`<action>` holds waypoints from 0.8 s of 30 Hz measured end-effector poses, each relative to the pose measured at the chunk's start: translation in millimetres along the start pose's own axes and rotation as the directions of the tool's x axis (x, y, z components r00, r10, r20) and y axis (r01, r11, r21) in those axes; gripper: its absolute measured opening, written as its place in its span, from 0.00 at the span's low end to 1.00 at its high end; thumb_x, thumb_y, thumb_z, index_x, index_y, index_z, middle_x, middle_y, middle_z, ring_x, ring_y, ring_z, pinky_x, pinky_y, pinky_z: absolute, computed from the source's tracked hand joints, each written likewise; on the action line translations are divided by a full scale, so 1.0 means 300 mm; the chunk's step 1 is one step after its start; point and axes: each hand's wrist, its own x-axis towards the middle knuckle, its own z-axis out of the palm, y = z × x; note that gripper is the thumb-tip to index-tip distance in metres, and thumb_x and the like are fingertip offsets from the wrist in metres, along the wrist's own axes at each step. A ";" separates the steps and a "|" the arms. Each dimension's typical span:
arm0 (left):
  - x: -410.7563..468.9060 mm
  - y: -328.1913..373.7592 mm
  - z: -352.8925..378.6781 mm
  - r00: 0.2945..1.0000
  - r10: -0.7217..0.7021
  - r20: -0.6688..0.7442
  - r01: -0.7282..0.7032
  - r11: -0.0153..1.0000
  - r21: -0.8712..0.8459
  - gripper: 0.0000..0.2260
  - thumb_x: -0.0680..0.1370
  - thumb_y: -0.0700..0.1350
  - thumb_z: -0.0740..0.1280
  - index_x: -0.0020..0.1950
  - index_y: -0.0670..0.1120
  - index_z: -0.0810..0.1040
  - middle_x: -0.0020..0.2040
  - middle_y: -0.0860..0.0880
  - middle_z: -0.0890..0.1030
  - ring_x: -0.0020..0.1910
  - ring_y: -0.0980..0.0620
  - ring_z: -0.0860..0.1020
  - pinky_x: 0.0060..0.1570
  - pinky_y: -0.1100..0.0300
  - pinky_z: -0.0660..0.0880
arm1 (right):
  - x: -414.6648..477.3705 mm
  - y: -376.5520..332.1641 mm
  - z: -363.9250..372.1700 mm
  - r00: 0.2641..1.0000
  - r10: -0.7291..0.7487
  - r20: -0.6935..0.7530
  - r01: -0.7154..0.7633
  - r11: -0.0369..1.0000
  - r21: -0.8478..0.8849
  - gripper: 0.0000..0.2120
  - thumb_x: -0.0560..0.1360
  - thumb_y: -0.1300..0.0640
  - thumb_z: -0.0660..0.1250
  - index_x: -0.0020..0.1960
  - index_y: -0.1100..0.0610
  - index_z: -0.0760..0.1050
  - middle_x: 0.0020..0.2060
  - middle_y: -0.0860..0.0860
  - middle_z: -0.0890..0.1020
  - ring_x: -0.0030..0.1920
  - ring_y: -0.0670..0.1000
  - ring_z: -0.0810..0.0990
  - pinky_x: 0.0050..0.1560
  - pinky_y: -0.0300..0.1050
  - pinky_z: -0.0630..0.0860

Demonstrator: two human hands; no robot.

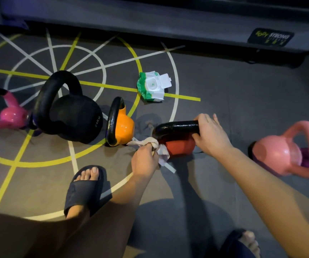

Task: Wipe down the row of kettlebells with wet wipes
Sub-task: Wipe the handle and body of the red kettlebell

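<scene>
The right hand [210, 135] grips the handle [176, 126] of the red kettlebell [180, 147], and the left hand [145, 159] holds a crumpled wet wipe [163, 152] against its left side.

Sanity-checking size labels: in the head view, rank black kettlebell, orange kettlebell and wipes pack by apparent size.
1. black kettlebell, clearly the largest.
2. orange kettlebell and wipes pack: these look alike in size, and the pack lies farther from the camera, so they are not ranked.
</scene>
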 end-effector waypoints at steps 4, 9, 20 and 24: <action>0.015 -0.084 -0.096 0.940 0.208 -0.270 -0.206 0.978 0.039 0.13 0.77 0.51 0.73 0.40 0.43 0.80 0.53 0.43 0.75 0.55 0.42 0.73 0.50 0.52 0.74 | 0.001 -0.005 -0.009 1.000 0.008 0.001 -0.008 0.999 -0.046 0.15 0.74 0.54 0.69 0.58 0.57 0.69 0.53 0.53 0.77 0.59 0.56 0.77 0.80 0.57 0.51; 0.077 0.030 -0.280 0.901 0.421 -0.105 -0.434 0.876 -0.212 0.15 0.72 0.36 0.71 0.39 0.48 0.65 0.53 0.48 0.78 0.51 0.51 0.78 0.50 0.52 0.75 | 0.033 -0.055 -0.097 0.988 -0.092 0.127 0.111 0.982 -0.151 0.30 0.72 0.39 0.72 0.68 0.51 0.69 0.60 0.50 0.74 0.63 0.55 0.75 0.72 0.54 0.66; 0.158 0.145 -0.300 0.888 0.289 0.359 -0.421 0.824 0.379 0.27 0.74 0.67 0.69 0.67 0.54 0.70 0.59 0.49 0.78 0.58 0.46 0.79 0.46 0.53 0.74 | 0.189 -0.172 -0.145 0.836 -0.064 0.545 0.171 0.974 -0.147 0.17 0.68 0.38 0.71 0.45 0.52 0.81 0.34 0.47 0.84 0.36 0.51 0.81 0.39 0.43 0.75; 0.217 0.188 -0.293 0.874 0.319 0.367 -0.458 0.792 0.403 0.17 0.73 0.62 0.73 0.57 0.56 0.77 0.52 0.51 0.82 0.54 0.47 0.81 0.41 0.57 0.71 | 0.245 -0.197 -0.143 0.639 0.029 0.769 -0.079 0.996 0.028 0.11 0.68 0.53 0.72 0.42 0.61 0.82 0.33 0.56 0.85 0.29 0.53 0.79 0.35 0.43 0.77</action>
